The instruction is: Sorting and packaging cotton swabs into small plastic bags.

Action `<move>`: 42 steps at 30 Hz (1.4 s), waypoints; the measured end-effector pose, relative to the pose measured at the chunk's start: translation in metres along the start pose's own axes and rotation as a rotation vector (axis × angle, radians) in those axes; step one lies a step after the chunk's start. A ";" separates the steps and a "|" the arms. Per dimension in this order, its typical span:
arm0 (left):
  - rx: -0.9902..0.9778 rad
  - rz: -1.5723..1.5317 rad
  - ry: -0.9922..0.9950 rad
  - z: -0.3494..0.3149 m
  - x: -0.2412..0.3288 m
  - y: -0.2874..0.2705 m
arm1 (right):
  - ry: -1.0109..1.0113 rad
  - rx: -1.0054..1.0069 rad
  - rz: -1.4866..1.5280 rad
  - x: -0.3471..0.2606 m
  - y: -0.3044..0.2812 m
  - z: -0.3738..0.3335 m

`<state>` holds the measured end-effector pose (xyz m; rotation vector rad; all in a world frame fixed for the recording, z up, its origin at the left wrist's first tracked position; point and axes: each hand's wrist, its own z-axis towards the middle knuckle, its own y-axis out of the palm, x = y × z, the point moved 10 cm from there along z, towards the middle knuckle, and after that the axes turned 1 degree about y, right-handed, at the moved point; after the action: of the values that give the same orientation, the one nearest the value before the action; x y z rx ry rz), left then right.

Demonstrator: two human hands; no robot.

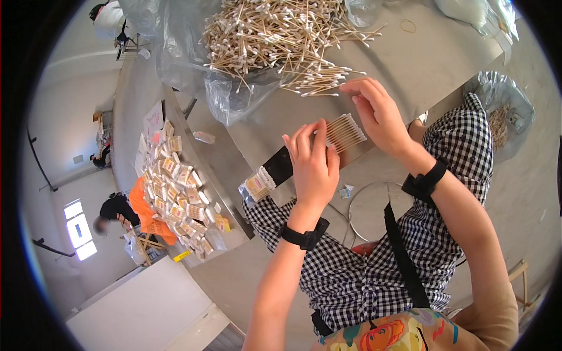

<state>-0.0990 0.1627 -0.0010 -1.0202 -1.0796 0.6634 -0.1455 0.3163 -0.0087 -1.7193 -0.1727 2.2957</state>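
Note:
A neat row of cotton swabs [346,133] with white tips and wooden-coloured sticks lies near the table's front edge. My left hand [314,167] is over the row's left end, fingers stretched and slightly apart, fingertips at the swabs. Beneath that hand runs a black strip [279,165], with a clear packet of swabs [257,185] at its far left end. To the right of the row hovers my right hand [379,120], fingers curved and thumb apart, with nothing visible in it. Its fingertips are close to the large loose pile of swabs [275,41].
Clear plastic sheeting [234,96] surrounds the pile on the metal table [433,64]. Many filled packets [175,187] are heaped on another table at the left. A lined bin [515,117] with swabs stands at the right. Another person [117,210] is beyond the packets.

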 end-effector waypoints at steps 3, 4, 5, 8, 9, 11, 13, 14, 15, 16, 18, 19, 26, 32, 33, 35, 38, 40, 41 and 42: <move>0.184 -0.582 -0.198 -0.011 -0.027 -0.001 | 0.346 0.133 0.516 0.040 0.013 -0.019; 0.195 -0.596 -0.202 -0.010 -0.026 0.001 | 0.341 0.122 0.501 0.039 0.017 -0.021; 0.287 -0.883 -0.313 -0.013 -0.038 0.006 | 0.330 0.139 0.517 0.039 0.017 -0.024; 0.396 -1.238 -0.426 -0.012 -0.035 0.018 | 0.327 0.149 0.519 0.032 0.028 -0.032; 0.370 -1.240 -0.407 -0.009 -0.030 0.022 | 0.337 0.153 0.522 0.029 0.033 -0.035; 0.331 -1.199 -0.391 -0.007 -0.021 0.021 | 0.344 0.134 0.451 0.019 0.042 -0.039; 0.381 -1.280 -0.412 -0.013 -0.023 0.025 | 0.365 0.120 0.341 0.013 0.045 -0.040; 0.421 -1.345 -0.428 -0.016 -0.026 0.026 | 0.360 0.111 0.327 0.014 0.046 -0.036; 0.433 -1.357 -0.430 -0.018 -0.029 0.025 | 0.234 0.102 0.178 0.007 0.045 -0.028; 0.472 -1.360 -0.438 -0.022 -0.033 0.023 | 0.108 0.092 0.030 -0.006 0.045 -0.019; 0.523 -1.371 -0.452 -0.028 -0.040 0.019 | -0.016 0.024 -0.335 -0.018 0.053 -0.005; 0.562 -1.363 -0.449 -0.032 -0.044 0.014 | -0.138 -0.034 -0.690 -0.029 0.063 -0.002; 0.764 -1.401 -0.538 -0.071 -0.073 -0.011 | -0.208 -0.208 -0.777 -0.022 0.101 -0.008; 0.873 -1.443 -0.597 -0.075 -0.097 -0.011 | -0.238 -0.262 -0.683 -0.038 0.159 -0.013; 0.860 -1.433 -0.589 -0.073 -0.099 -0.012 | -0.243 -0.277 -0.675 -0.042 0.167 -0.015; 0.868 -1.442 -0.591 -0.070 -0.102 -0.011 | -0.250 -0.326 -0.654 -0.047 0.175 -0.019; 0.858 -1.459 -0.596 -0.070 -0.100 -0.011 | -0.249 -0.405 -0.636 -0.048 0.182 -0.024; 0.858 -1.455 -0.588 -0.069 -0.099 -0.011 | -0.249 -0.448 -0.645 -0.047 0.184 -0.026; 0.858 -1.461 -0.588 -0.068 -0.099 -0.012 | -0.250 -0.449 -0.651 -0.047 0.183 -0.026; 0.865 -1.477 -0.592 -0.068 -0.099 -0.012 | -0.257 -0.446 -0.663 -0.048 0.183 -0.026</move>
<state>-0.0710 0.0510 -0.0370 0.8202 -1.4823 0.0913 -0.1342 0.1262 -0.0186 -1.2376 -1.1857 2.0278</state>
